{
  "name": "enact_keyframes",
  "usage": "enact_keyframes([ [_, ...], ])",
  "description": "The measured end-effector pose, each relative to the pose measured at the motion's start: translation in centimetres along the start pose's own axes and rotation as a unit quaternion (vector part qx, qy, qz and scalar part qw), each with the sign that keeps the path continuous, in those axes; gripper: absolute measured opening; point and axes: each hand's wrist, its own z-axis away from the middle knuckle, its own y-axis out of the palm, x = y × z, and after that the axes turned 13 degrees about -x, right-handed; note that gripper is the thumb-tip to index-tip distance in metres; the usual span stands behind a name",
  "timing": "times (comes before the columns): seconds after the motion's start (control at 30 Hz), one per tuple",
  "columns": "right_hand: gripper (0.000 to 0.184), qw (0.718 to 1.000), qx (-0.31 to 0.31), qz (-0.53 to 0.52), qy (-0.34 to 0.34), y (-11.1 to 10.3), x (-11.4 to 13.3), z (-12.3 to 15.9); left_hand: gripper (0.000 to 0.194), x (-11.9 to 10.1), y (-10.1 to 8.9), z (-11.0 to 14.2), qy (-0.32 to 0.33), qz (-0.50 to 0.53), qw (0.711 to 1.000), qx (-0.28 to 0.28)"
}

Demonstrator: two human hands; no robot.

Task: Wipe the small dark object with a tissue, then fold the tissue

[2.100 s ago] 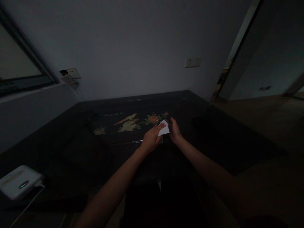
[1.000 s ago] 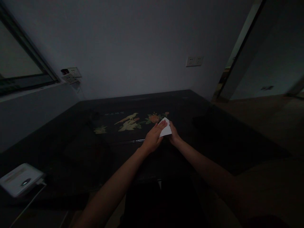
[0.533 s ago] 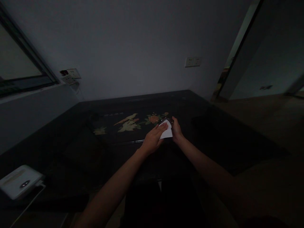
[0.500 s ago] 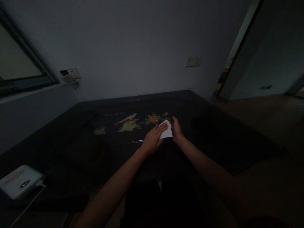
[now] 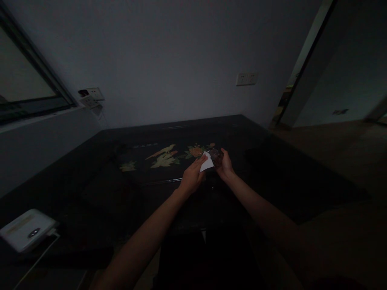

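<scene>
My left hand [image 5: 192,175] is closed on a white paper tissue [image 5: 207,163], its fingers lying over the sheet. In my right hand [image 5: 225,166] is a small, clear, round glass dish [image 5: 214,154], tilted a little and gripped at its right side. The tissue touches or overlaps the dish's left edge; the dim light hides exactly where. Both hands are above the front part of a dark, glossy table [image 5: 187,209], whose top bears an inlaid picture of a bird [image 5: 165,152] and flowers [image 5: 196,151].
A white box-shaped device [image 5: 28,229] with a cable sits at the left front. Wall sockets [image 5: 246,79] are behind the table, and more sockets [image 5: 92,96] hang at the left by the window [image 5: 24,72]. A doorway [image 5: 290,92] opens at the right.
My left hand and the tissue have shifted slightly left, off the middle of the glass dish, so more of the dish shows. My right hand has turned a little with it.
</scene>
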Motion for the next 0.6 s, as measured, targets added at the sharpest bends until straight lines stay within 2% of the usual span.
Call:
enact_keyframes([
  [0.23, 0.030, 0.999, -0.009, 0.006, 0.034, 0.2, -0.1, 1.1, 0.056, 0.2, 0.1, -0.1, -0.028, 0.011, 1.000, -0.001],
  [0.6, 0.026, 0.997, 0.046, 0.052, 0.041, 0.5, -1.2, 1.5, 0.051, 0.2, 0.2, -0.3, -0.080, 0.035, 0.996, -0.026],
])
